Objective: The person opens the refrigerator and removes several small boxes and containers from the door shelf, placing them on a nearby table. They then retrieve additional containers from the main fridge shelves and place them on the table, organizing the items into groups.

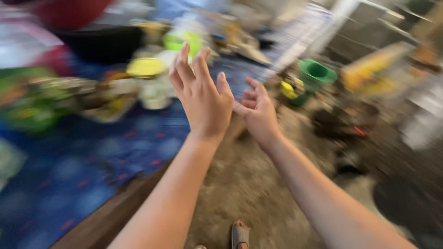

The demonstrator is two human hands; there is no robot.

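— What's nearest the hands right now?

— From my feed, a pale jar with a yellow lid (146, 69), standing on the blue patterned cloth (92, 161). It sits at about ten o'clock from my left hand (201, 94), near but apart. Nothing touching it.

— And the hands themselves?

— Left hand is raised, fingers spread wide, back of the hand toward me, holding nothing. Right hand (258, 110) is just beside it at three o'clock, fingers loosely curled, palm turned inward, also holding nothing. The two nearly meet at the thumb side; I can't tell whether they actually touch.

— Which one's closer to the jar?

— The left, clearly. The right is on the far side, nearer the green cup (316, 74) out at two o'clock.

— Long axis on the jar?

— It looks upright, lid on top, but that's as far as I'll go.

— Why?

— Heavy motion blur. Everything on the worktop (110, 214) is smeared: green heaps at nine o'clock, a dark basin (104, 44) at eleven, none readable. At six o'clock a sandalled foot (239, 234) on the dirt floor (240, 184) is cut off by the frame.
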